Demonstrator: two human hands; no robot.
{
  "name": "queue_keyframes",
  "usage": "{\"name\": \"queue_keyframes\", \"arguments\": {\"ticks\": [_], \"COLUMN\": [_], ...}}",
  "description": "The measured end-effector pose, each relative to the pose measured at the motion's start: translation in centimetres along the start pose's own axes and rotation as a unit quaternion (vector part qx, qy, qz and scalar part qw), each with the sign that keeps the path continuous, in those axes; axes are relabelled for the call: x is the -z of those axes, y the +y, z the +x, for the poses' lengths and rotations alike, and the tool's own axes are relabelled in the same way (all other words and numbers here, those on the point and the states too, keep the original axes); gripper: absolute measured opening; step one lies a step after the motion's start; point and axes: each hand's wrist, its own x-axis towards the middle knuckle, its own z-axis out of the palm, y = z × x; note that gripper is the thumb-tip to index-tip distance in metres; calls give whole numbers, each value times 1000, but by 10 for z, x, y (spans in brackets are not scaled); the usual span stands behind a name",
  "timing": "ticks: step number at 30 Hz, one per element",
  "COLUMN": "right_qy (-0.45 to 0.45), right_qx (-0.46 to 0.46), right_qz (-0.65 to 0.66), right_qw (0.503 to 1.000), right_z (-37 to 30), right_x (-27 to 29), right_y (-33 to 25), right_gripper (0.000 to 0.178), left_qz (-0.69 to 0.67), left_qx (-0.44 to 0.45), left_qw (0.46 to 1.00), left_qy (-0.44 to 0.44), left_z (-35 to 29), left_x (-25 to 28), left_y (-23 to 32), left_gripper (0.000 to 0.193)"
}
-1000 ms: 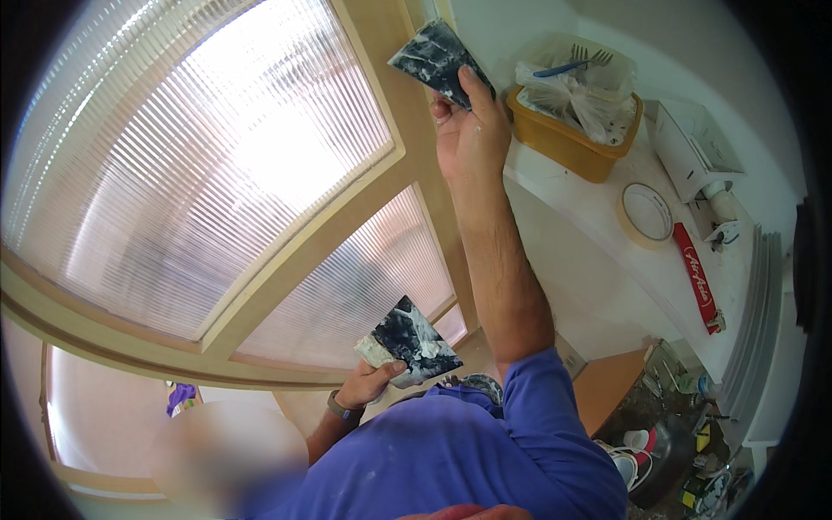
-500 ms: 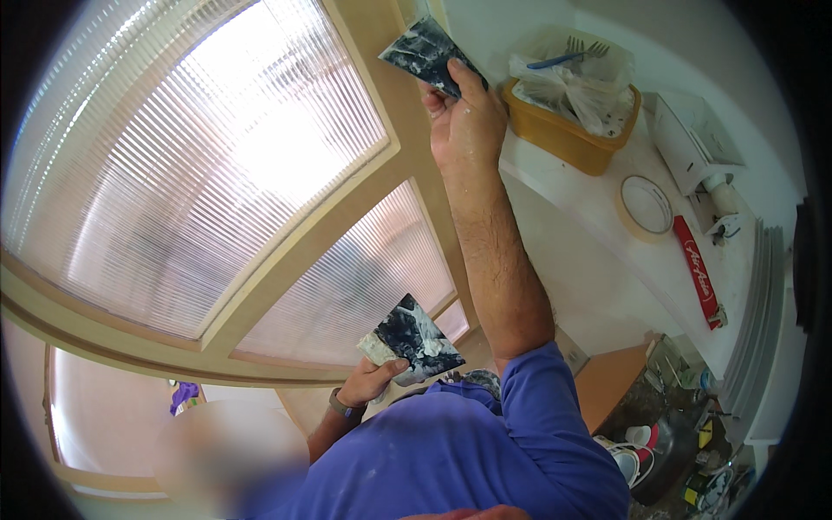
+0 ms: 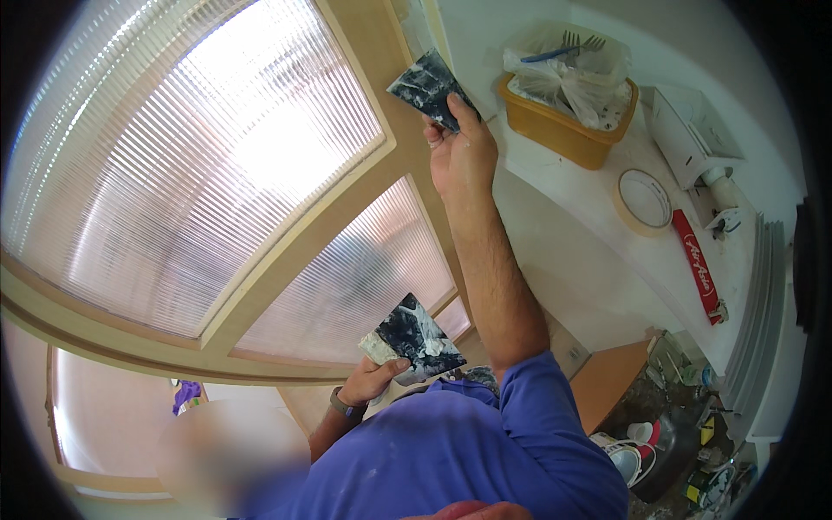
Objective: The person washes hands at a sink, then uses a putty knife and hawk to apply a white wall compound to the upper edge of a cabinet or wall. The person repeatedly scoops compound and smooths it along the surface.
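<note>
My right hand point(image 3: 462, 152) is raised on an outstretched arm, closed on a dark, flat putty scraper point(image 3: 431, 90) streaked with white. The scraper's far edge is at the beige door frame, beside the wall; whether it touches cannot be made out. Close to my body, my left hand point(image 3: 371, 381) grips a second dark square putty scraper point(image 3: 411, 338), thumb on top. White putty point(image 3: 433, 347) is smeared over this blade, with a thicker lump at its left edge. A band circles my left wrist.
Ribbed glass panels fill the wooden door point(image 3: 286, 286) on the left. At right, a white shelf point(image 3: 598, 204) bears a yellow tub point(image 3: 563, 130) with a plastic bag and forks, a tape roll point(image 3: 643, 202) and a red strip point(image 3: 696, 267). Tools and a paint bucket point(image 3: 626, 459) clutter the lower right.
My right hand and its scraper have moved down along the door frame, toward me. The left hand with its scraper has stayed nearly in place.
</note>
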Motion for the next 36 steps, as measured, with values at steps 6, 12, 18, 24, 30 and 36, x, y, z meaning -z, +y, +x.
{"name": "queue_keyframes", "arguments": {"ticks": [6,12,18,24,30,36], "right_qy": [-6,-83,-103,-95,-58,-42], "right_qx": [-11,27,38,34,11,-19], "right_qz": [14,17,32,37,32,38], "right_qw": [1000,996,993,994,998,998], "right_z": [-9,-8,12,18,15,11], "right_x": [21,5,-24,-31,-29,-8], "right_y": [4,-6,-9,-9,-6,0], "right_gripper": [20,22,21,20,20,20], "left_qz": [8,16,18,28,22,28], "left_qx": [17,-15,-5,-3,-4,-5], "left_qw": [1000,1000,1000,1000,1000,1000], "left_qy": [-2,6,3,-4,5,2], "left_z": [0,1,-1,-2,-1,-1], "left_x": [-2,-4,-2,1,-8,-5], "left_y": [3,2,1,1,7,1], "left_gripper": [45,44,43,40,35,35]}}
